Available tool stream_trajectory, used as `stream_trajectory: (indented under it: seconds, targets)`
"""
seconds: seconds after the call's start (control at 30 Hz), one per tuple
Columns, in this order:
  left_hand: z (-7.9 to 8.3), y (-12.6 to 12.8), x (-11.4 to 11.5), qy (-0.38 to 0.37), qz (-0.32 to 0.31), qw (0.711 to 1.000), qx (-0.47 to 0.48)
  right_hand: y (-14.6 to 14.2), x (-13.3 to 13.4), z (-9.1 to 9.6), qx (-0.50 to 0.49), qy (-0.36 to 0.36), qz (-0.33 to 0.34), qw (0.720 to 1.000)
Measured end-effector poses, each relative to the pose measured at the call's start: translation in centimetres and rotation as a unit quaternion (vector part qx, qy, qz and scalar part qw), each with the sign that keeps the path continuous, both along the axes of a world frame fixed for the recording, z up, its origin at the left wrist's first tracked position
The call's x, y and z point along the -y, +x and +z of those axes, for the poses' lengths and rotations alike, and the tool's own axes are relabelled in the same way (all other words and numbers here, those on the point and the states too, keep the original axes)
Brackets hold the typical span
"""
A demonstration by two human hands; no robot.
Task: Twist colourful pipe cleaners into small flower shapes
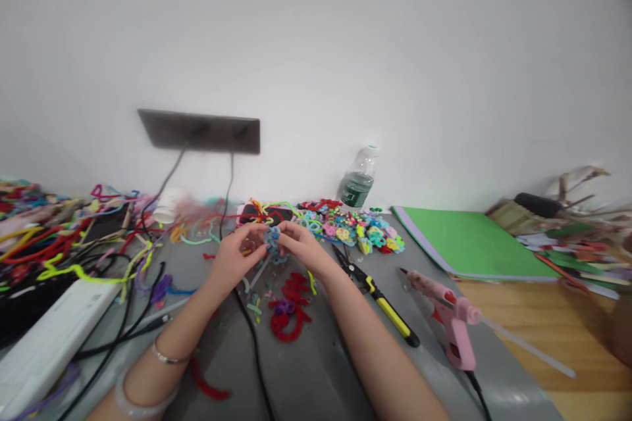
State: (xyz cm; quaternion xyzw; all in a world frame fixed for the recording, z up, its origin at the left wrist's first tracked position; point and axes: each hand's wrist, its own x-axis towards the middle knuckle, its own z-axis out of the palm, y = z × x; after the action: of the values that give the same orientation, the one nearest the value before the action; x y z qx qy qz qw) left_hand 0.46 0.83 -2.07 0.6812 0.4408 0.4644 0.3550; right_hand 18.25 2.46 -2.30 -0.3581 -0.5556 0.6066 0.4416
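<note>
Between my two hands is a small blue pipe-cleaner flower [272, 237], pinched by the fingertips of both. My left hand [240, 255] grips it from the left, thumb and fingers closed. From the right, my right hand [302, 247] closes on its other side. Parts of the flower are hidden behind the fingers. Below the hands lies a red pipe-cleaner piece [291, 309] with a curled end and a purple bit on it. A translucent stick [260, 272] slants just under the left fingers.
Right of my arm lie yellow-and-black pliers [388, 309] and a pink glue gun [447, 316] with its cord. Finished flowers [365, 230] are heaped near a water bottle [359, 177]. Leftward are tangled pipe cleaners [79, 270], black cables and a white power strip [59, 342]. Green sheets [474, 243] lie right.
</note>
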Motion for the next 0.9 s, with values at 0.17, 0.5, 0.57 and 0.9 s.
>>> stream_trajectory:
  seconds: [0.17, 0.5, 0.57, 0.9]
  targets:
    - [-0.3, 0.2, -0.2, -0.044, -0.016, 0.996, 0.080, 0.1, 0.0, -0.1, 0.016, 0.013, 0.010, 1.000]
    - [0.3, 0.8, 0.1, -0.170, -0.017, 0.954, 0.245, 0.2, -0.2, -0.5, 0.011, 0.024, 0.054, 0.998]
    - [0.6, 0.8, 0.2, -0.225, -0.032, 0.934, 0.274, 0.3, -0.2, -0.5, 0.013, 0.027, 0.069, 0.997]
    - [0.2, 0.6, -0.1, -0.158, -0.001, 0.977, 0.141, 0.3, -0.4, -0.5, 0.025, 0.039, 0.021, 0.999]
